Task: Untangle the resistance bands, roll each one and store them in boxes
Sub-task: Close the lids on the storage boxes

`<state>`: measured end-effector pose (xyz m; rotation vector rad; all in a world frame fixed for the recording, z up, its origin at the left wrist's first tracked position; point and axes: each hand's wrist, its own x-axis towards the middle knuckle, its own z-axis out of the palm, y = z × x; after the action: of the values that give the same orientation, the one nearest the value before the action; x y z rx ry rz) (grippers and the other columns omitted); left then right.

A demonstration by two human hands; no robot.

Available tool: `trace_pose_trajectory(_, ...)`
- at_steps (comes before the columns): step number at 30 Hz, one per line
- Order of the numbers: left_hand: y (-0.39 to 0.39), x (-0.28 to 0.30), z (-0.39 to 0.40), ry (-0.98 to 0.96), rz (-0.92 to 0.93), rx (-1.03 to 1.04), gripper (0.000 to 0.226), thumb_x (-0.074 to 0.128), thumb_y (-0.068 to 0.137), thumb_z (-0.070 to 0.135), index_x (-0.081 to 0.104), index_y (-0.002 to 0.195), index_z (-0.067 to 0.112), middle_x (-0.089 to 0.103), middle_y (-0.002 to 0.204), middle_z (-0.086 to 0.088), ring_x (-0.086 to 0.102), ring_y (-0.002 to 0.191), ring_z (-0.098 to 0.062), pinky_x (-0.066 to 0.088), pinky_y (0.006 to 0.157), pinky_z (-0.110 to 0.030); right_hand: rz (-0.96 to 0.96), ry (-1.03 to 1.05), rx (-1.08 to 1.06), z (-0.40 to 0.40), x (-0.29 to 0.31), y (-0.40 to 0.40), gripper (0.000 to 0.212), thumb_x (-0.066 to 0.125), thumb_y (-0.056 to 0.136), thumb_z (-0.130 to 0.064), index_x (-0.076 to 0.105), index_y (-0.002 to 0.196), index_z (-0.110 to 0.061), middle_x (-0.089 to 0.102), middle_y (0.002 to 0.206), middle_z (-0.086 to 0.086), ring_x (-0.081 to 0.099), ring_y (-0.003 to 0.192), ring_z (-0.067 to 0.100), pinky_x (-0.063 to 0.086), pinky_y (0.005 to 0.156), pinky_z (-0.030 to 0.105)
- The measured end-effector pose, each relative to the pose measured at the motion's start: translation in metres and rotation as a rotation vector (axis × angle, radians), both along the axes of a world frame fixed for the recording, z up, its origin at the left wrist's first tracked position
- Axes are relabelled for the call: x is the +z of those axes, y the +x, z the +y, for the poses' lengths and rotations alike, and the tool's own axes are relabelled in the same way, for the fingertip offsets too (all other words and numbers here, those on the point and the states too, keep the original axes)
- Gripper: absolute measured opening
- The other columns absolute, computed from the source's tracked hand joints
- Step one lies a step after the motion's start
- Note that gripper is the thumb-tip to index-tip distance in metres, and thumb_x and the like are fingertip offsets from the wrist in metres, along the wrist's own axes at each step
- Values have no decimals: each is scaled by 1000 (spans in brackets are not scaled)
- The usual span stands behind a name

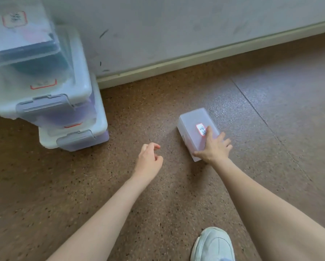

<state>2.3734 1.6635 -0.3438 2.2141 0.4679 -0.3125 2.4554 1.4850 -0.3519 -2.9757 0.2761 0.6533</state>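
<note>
The right hand (213,146) reaches forward on a nearly straight arm and lies palm-down on the lid of a small frosted plastic box (192,127). Its fingers (208,131) are spread and fairly straight, pressing on the top; the index finger partly covers a red-bordered label (200,127), the others run toward the box's far-right edge, and the thumb lies along the near end. Nothing is pinched or wrapped, so the hand rests on the box rather than clutching it.

The box sits on the speckled brown floor (158,194), closed, well out from the skirting board (195,58) along the far edge of the floor, with one corner pointing toward the wall.

The left hand (148,159) hovers above the floor to the left of the box, apart from it, wrist slightly bent. Its fingers are loosely curled toward the thumb and hold nothing.

At the far-left corner of the floor, against the wall, stands a stack of larger clear lidded bins (50,91) with grey latches and red-bordered labels. A pale sneaker (213,245) shows at the near edge.

No resistance band can be made out; what is inside the box cannot be told through the frosted plastic.
</note>
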Motion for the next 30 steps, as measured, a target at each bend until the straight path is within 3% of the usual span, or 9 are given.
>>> trace_pose_trajectory(2,1,-3,-3,-54,45,61,32,49,92,16,48,124,16,47,125,-7,50,99,-14,36,84,-24,-70,77,19,15,-3,-18,107,75,64,-51,9,144,-27,24,137,23,30,121,41,33,98,45)
trace_pose_trajectory(6,-4,16,3,-176,85,154,50,50,94,33,35,140,20,37,142,-10,40,128,-25,34,105,-35,-15,588,-102,66,8,-52,108,68,60,-60,12,144,-22,27,130,20,24,123,40,28,101,43)
trace_pose_trajectory(12,-19,112,55,-22,-468,66,51,39,93,44,37,140,24,29,148,-1,27,137,-14,28,113,-41,-347,995,-22,127,106,-43,96,78,65,-43,24,142,-24,30,132,12,26,124,27,25,103,40)
trace_pose_trajectory(15,-23,167,83,26,-711,154,48,33,90,44,37,136,32,31,143,3,26,137,-12,21,114,-31,-515,1064,103,163,169,-38,96,80,66,-38,26,143,-22,32,132,11,25,124,23,21,107,34)
trace_pose_trajectory(19,-17,213,133,-34,-908,328,45,31,91,41,38,134,30,32,139,7,27,135,-8,17,110,-13,-514,1180,218,220,234,-35,85,73,72,-49,31,142,-27,31,132,11,24,124,24,23,108,34)
trace_pose_trajectory(22,-4,224,184,-200,-833,445,45,32,98,33,44,138,16,43,143,3,37,133,-9,24,115,-27,-449,1257,313,258,256,-34,64,69,80,-40,42,135,-23,32,130,7,24,121,18,25,102,26)
trace_pose_trajectory(25,5,225,224,-349,-594,485,41,35,101,33,53,130,12,55,134,-8,50,125,-22,33,110,-43,-375,1136,383,283,261,-31,57,60,86,-17,39,139,-18,22,145,11,22,132,28,26,106,31)
trace_pose_trajectory(28,6,233,242,-286,-499,472,37,38,100,28,50,131,11,55,133,-8,53,119,-21,37,107,-37,-338,1115,402,289,265,-31,58,53,87,-8,36,141,-16,16,149,12,31,133,28,28,110,30)
trace_pose_trajectory(30,-2,237,243,-50,-510,501,35,47,96,22,51,128,10,56,130,-7,54,112,-19,38,94,-26,-378,1144,362,283,265,-35,53,50,86,-5,42,137,-15,22,145,12,40,125,23,34,104,25)
